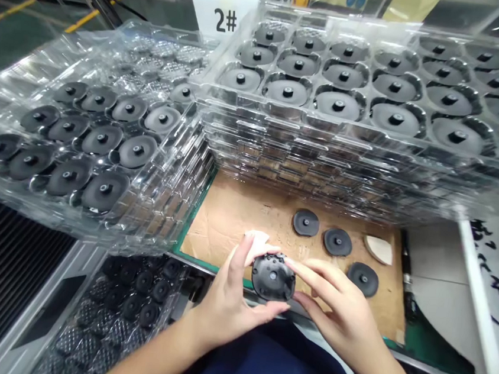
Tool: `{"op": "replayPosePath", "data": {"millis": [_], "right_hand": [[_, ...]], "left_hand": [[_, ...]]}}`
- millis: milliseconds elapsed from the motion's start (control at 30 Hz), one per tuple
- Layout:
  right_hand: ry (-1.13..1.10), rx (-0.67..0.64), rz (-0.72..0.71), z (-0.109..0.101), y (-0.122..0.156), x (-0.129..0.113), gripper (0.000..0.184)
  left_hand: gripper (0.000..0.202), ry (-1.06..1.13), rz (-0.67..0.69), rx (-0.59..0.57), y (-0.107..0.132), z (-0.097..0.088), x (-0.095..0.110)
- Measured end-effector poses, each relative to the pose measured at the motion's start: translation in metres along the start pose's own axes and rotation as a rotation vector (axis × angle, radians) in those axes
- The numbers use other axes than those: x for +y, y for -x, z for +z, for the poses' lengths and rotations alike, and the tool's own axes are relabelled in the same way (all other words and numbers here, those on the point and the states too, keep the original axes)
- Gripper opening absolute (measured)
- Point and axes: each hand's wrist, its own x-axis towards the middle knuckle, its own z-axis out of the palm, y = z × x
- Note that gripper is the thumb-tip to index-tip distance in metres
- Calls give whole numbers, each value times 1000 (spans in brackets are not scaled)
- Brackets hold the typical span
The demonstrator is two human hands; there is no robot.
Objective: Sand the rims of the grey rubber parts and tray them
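Between my two hands is a round black plastic part, its ribbed side with a small central hole facing me. My left hand grips its left side, fingers along the top and thumb at the lower edge. A white cloth shows by the left fingertips; whether that hand pinches it I cannot tell. My right hand is closed on the part's right edge with fingertips and thumb. Beyond the hands, a loose black disc, a second disc and a third disc lie on the cardboard, stub side up.
A tall stack of clear trays filled with black discs stands behind the cardboard. Another tray stack, partly filled, is at the left. A lower tray holds more parts. A cream wedge-shaped piece lies at right, near a white-edged panel.
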Motion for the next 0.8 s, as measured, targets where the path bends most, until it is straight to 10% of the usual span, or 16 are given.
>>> {"op": "replayPosePath", "data": {"millis": [167,367,533,800], "right_hand": [[-28,40,-46,2,5,2,21],[-183,42,318,45,24,-6,45],[-157,-348,213,87,26,19,44],[-76,-572,203,103,16,41,37]], "left_hand": [[84,226,-409,-99,-2,-1,6],[53,566,-918,-59,30,2,-1],[28,399,-1189,93,118,-27,-36],[35,-180,-1594,408,280,-145,-92]]}}
